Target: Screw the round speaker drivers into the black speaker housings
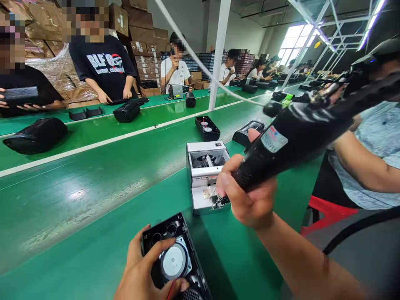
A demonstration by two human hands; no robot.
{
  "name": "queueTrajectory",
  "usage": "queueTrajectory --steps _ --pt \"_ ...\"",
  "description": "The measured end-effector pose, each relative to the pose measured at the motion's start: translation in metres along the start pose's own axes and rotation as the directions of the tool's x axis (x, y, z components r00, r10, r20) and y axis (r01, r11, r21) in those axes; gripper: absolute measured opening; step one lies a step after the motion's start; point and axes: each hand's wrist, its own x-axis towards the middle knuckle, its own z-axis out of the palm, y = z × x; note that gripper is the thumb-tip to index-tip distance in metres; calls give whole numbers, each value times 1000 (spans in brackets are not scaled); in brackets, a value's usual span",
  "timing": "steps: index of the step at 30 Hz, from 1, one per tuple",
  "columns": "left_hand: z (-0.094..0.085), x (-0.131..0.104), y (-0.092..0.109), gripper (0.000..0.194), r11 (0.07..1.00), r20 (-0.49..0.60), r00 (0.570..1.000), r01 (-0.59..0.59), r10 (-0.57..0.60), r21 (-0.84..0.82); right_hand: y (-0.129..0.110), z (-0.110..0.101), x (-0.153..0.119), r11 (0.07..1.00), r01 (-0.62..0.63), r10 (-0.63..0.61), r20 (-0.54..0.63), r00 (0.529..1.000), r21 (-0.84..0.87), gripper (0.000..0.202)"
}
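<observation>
At the near edge of the green bench [93, 200], a black speaker housing [178, 254] lay open-side up, its round silver driver [173, 261] showing, and the left hand [143, 271] was wrapped around it — thumb over the lower end, fingers curled across the upper left corner, so the grip was closed firmly on the casing. Above and to the right, the right hand [246, 191] was clenched tight around the barrel of a black electric screwdriver [300, 129], which slanted down from the upper right with its tip just over a white screw feeder box [206, 177]; the tip itself was hidden behind the fingers. Beyond the box sat another open black housing [207, 127] and a flat black part [248, 131]. To the right, a co-worker's arm [362, 162] in a pale sleeve reached over the bench. Across the belt, well apart, other people stood or sat with black speaker shells [36, 135] before them, and stacked cardboard cartons [140, 33] rose behind.
</observation>
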Motion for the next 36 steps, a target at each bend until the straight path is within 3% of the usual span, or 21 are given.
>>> queueTrajectory --steps 3,5,7,12,16,20,25,36 --pt "-3 -1 9 51 998 40 998 54 -54 -12 0 1 -1 982 -190 190 63 980 -5 37" --pt "-5 -1 15 53 997 48 996 72 -71 -25 -6 4 0 940 -340 331 199 923 16 32" --pt "-5 -1 19 53 996 44 995 92 -92 -17 -14 11 0 910 -404 366 281 887 90 26" --pt "-4 -2 20 56 996 29 996 83 -84 16 -24 46 -10 887 -268 209 190 959 377 26" --pt "-4 -2 18 57 998 39 998 56 -57 14 -13 63 -26 905 -229 167 195 966 360 28" --pt "-6 -3 20 52 998 52 997 55 -57 38 0 64 -40 903 -254 157 283 946 347 30" --pt "-10 -3 22 51 998 65 996 51 -53 29 10 65 -46 899 -269 174 282 943 346 34" --pt "-10 -4 28 63 995 36 998 39 -42 88 15 59 -57 953 -81 -8 291 957 292 57"
